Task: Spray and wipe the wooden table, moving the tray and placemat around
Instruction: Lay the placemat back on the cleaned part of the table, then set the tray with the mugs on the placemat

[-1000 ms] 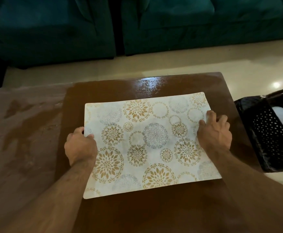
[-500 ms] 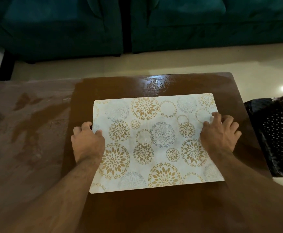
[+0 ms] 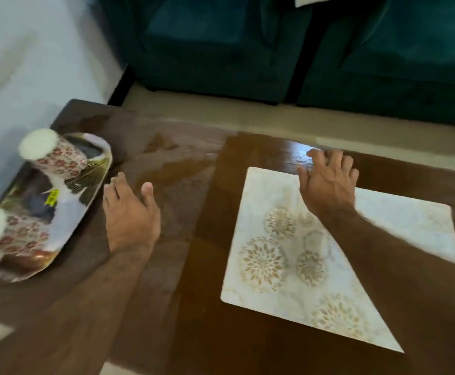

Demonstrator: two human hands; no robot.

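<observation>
On the right half of the dark brown wooden table (image 3: 172, 307) lay the white rectangular placemat printed with gold and grey flower medallions (image 3: 283, 269), flat, its long axis running from the near right corner toward the far left, so it sat skewed to the table edges. Its near right corner reached almost to the table's front edge; the right forearm crossed over its middle and hid part of the pattern. Right hand (image 3: 327, 182) hovered or rested at the mat's far edge, fingers spread and straight, gripping nothing; whether the fingertips touched the wet, glossy wood beyond could not be told through the motion blur. Left hand (image 3: 130, 215) was flat and open above the duller left part of the table, fingers straight and pointing toward the shiny oblong metal tray (image 3: 85, 190), just beside its rim but apart from it. Tray lay at the table's left end, long axis running near to far, its near left part cut off by the frame. Two white ceramic cups with red flower print (image 3: 55, 155) stood on it, both smeared by blur; the nearer one was partly out of view. Dark wet streaks marked the wood between tray and mat. Teal upholstered sofas (image 3: 275, 44) stood behind, across a strip of pale tiled floor (image 3: 248, 117).
</observation>
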